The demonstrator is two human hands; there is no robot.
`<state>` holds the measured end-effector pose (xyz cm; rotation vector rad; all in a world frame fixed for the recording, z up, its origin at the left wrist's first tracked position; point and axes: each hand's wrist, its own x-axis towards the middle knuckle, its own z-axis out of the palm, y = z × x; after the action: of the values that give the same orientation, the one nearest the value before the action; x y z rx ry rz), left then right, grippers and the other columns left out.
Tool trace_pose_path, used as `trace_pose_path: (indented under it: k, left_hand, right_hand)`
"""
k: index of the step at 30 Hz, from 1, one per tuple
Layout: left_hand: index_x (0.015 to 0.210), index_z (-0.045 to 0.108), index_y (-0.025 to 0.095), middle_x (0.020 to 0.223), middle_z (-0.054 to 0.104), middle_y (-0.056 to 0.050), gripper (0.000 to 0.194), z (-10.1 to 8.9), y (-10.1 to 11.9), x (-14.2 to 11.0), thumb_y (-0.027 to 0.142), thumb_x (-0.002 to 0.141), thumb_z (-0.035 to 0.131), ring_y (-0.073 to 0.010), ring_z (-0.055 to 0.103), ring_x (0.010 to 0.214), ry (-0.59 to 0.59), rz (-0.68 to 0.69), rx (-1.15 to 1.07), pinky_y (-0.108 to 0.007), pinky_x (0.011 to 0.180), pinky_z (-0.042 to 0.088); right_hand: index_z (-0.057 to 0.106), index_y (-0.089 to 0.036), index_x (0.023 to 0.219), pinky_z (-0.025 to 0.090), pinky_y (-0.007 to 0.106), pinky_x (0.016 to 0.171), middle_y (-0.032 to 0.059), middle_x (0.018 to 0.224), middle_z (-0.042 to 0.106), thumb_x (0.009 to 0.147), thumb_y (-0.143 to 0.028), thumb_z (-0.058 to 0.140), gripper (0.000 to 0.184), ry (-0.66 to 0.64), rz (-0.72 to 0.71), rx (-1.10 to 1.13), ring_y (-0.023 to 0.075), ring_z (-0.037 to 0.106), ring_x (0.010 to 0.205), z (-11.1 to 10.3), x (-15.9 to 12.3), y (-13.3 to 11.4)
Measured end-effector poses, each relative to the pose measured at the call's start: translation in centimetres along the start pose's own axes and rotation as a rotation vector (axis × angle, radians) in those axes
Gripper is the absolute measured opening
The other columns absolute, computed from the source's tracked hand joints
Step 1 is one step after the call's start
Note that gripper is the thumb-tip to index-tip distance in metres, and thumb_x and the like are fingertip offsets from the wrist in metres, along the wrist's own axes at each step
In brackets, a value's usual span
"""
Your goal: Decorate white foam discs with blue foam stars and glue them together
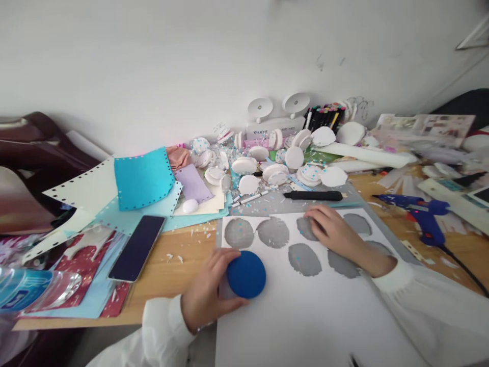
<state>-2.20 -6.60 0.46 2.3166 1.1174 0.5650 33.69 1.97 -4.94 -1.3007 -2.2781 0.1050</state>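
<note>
My left hand (pixel 208 288) grips a round blue lid-like disc (pixel 246 274) by its edge, fingers on one side and thumb below. The disc rests on or just above a large white sheet (pixel 290 316), near the sheet's left edge. Several roughly round holes in the sheet's far part show a grey mat (pixel 239 233) beneath. My right hand (pixel 340 237) lies over these holes, fingers extended and bent a little, tips at the rim of one hole (pixel 305 228). I see nothing held in it. A small dark tip (pixel 353 361) shows at the bottom edge.
Behind the sheet lie a black marker (pixel 313 195), a thin white pen (pixel 251 198) and a heap of white discs (pixel 244 164). A blue glue gun (pixel 424 211) with a cord is at right. A phone (pixel 137 248), coloured sheets (pixel 145 178) and a bottle (pixel 34 288) are at left.
</note>
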Motion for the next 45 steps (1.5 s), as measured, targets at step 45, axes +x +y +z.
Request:
trace_pose_path:
  k: [45]
  left_hand:
    - [0.135,0.034,0.014,0.136,0.044,-0.021,0.067,4.6,1.5,-2.3,0.025,0.075,0.063,-0.0364,0.04,0.13,0.194,-0.076,0.182,-0.055,0.103,0.043]
  right_hand:
    - [0.052,-0.019,0.088,0.045,0.04,0.08,0.0092,0.09,0.057,0.089,-0.019,0.048,0.004,-0.082,-0.12,0.135,0.0239,0.055,0.088,1.3,12.4,-7.0]
